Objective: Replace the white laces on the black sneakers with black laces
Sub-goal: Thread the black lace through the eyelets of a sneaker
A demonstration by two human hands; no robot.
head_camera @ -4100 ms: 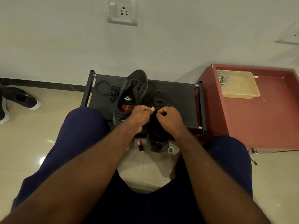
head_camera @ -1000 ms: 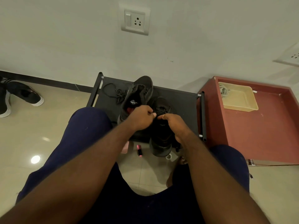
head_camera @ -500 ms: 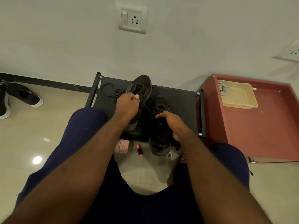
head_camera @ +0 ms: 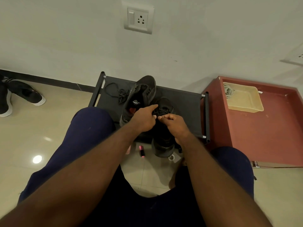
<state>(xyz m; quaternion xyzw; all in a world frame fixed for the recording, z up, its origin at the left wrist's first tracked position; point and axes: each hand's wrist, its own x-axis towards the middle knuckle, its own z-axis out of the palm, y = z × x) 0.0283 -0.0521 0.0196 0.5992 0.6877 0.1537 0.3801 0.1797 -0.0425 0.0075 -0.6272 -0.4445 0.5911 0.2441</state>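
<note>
One wide-angle camera is riding on the seated person's head, looking forward and steeply down over the lap (head_camera: 147, 215). It is facing a white wall (head_camera: 65, 38) in the upper frame and sitting close above the black shoe rack (head_camera: 185, 105) at mid-frame, with tiled floor (head_camera: 41, 136) spreading toward both lower sides.

The near sneaker (head_camera: 161, 149) is mostly covered by the left hand (head_camera: 144, 118) and right hand (head_camera: 175, 124); whether either grips its lace (head_camera: 162, 110) cannot be told (dark on dark). A shoe (head_camera: 4, 99) at far left is cut by the edge.
</note>
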